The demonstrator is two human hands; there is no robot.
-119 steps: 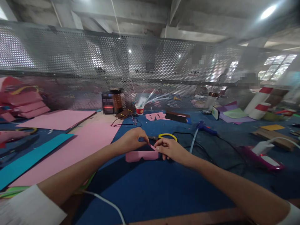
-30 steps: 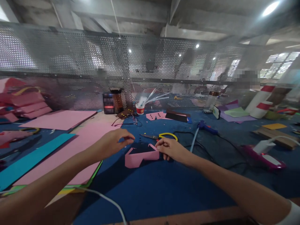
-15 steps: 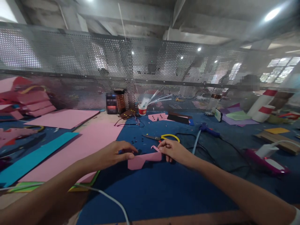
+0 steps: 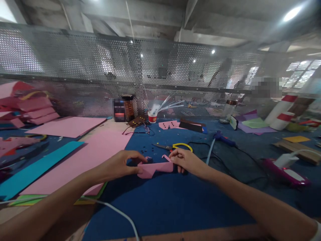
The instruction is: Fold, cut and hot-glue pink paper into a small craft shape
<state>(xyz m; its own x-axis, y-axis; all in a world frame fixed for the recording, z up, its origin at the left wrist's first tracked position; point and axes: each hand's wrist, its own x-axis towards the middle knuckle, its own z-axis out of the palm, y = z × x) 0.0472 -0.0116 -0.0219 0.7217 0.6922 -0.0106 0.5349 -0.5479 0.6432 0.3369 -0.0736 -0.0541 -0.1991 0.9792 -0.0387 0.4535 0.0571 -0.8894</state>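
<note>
A pink foam cut-out shaped like a pair of glasses [image 4: 155, 167] stands on the blue table cover [image 4: 163, 204] in front of me. My left hand [image 4: 120, 165] pinches its left end between thumb and fingers. My right hand [image 4: 187, 161] grips its right end, where a small folded arm sticks up. Both hands are closed on the piece. Just behind it lie scissors with yellow handles [image 4: 175, 146].
Large pink sheets [image 4: 100, 150] and a teal strip [image 4: 35, 169] lie at the left. A blue glue gun [image 4: 222, 137] with dark cables, a magenta tool [image 4: 286, 169], a paper cup [image 4: 151, 117], jars and paper scraps sit further back. A perforated metal screen [image 4: 160, 73] closes the far side.
My left hand, which had let go and hovered apart a second ago, has come back and taken hold of the left end of the pink cut-out. My right hand kept its grip.
</note>
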